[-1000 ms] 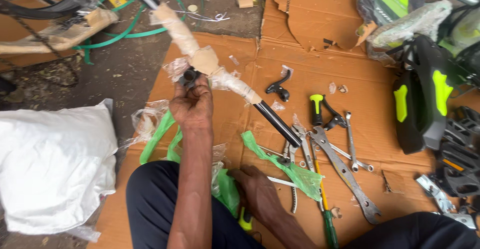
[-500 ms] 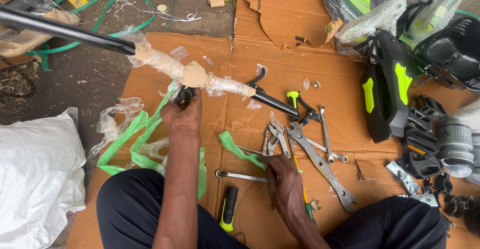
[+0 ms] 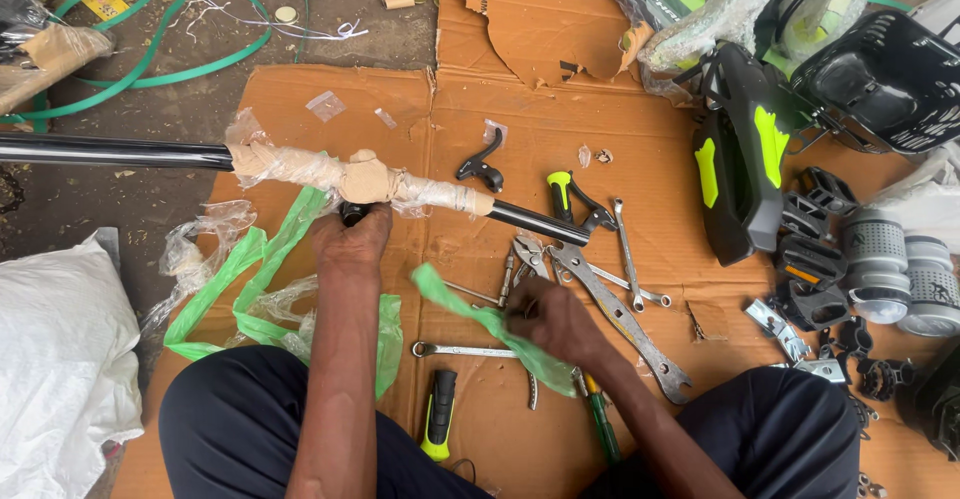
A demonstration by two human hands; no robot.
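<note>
Green strip (image 3: pixel 480 321) now raised — right hand (image 3: pixel 552 321).

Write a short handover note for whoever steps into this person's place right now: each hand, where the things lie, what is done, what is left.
Left hand: grip closed on the black tube, just below its paper-wrapped section.
Right hand: on a green plastic strip, above the tools.
Spanners, pliers and a screwdriver lie on the cardboard; loose green wrapping by the left knee.
Done: some wrapping is off.
Left: paper and clear film remain on the tube.
</note>
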